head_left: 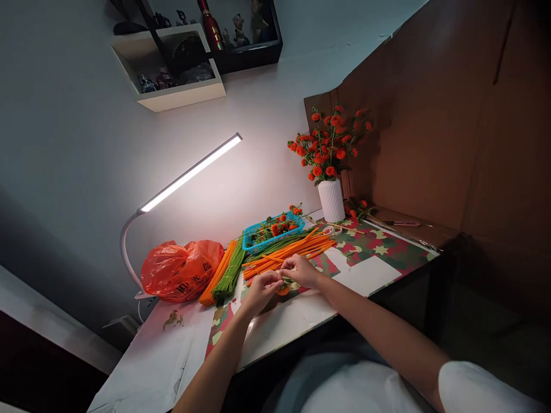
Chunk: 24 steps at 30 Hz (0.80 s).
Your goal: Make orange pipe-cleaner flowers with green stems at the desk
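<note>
My left hand [263, 289] and my right hand [299, 272] meet above the table's front part, fingers pinched close together. Between and just below them shows a small orange flower piece [283, 289]; what exactly each set of fingertips grips is too small to tell. Right behind my hands lies a spread of orange fuzzy stems [297, 249]. Bundles of green stems [231, 271] and orange stems [217, 275] rest to the left. A blue basket [253, 245] behind them holds orange flowers with green stalks.
An orange-red plastic bag [178, 272] sits at the left by a lit lamp [193, 172]. A white vase [331, 201] of orange flowers stands at the back right, near a tape roll [332, 230]. Cardboard [422, 132] borders the right; shelves [185, 100] hang above.
</note>
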Available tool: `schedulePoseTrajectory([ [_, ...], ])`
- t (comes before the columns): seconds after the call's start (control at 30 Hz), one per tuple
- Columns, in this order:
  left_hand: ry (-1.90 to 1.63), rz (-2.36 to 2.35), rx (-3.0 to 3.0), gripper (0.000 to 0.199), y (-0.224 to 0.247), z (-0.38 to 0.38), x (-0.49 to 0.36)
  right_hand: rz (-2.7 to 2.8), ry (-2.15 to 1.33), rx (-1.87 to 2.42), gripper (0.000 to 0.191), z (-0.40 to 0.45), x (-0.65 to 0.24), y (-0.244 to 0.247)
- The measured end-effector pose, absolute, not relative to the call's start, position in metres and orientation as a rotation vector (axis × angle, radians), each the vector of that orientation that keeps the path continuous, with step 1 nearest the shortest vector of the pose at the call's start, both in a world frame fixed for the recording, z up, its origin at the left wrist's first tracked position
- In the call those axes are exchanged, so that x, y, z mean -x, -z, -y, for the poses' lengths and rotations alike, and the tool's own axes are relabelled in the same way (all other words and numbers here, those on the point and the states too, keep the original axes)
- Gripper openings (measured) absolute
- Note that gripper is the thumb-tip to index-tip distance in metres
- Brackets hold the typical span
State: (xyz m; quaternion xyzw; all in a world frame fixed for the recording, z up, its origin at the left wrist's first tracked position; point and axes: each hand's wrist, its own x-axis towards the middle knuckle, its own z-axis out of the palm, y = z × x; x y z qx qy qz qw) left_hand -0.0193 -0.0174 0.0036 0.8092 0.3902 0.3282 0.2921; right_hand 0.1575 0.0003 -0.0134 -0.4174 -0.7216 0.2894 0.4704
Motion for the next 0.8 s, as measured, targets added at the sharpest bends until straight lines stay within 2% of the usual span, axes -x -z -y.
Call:
schedulePoseTrajectory([
  [0.13, -1.022, -1.171, -2.105, 0.030, -0.003, 0.022, 0.010, 1.760, -0.659, 1.054, 0.013, 0.002, -0.158, 0.010],
  [0.23, -1.079, -1.241, -2.026, 0.033, -0.004, 0.023, 0.006, 1.708, -0.859, 1.008, 0.019, 0.002, -0.159, 0.007],
  [0.4, -0.976, -1.176, -1.865, 0.046, -0.002, 0.016, 0.012, 1.640, -1.159, 0.815, 0.033, -0.001, -0.161, 0.008],
  [0.63, -0.872, -1.023, -1.730, 0.050, -0.002, 0.012, 0.021, 1.819, -0.950, 0.846, 0.026, -0.004, -0.163, 0.010],
  [0.8, -0.752, -0.948, -1.756, 0.050, -0.006, 0.015, 0.022, 1.857, -0.959, 0.842, 0.023, -0.004, -0.163, 0.011],
])
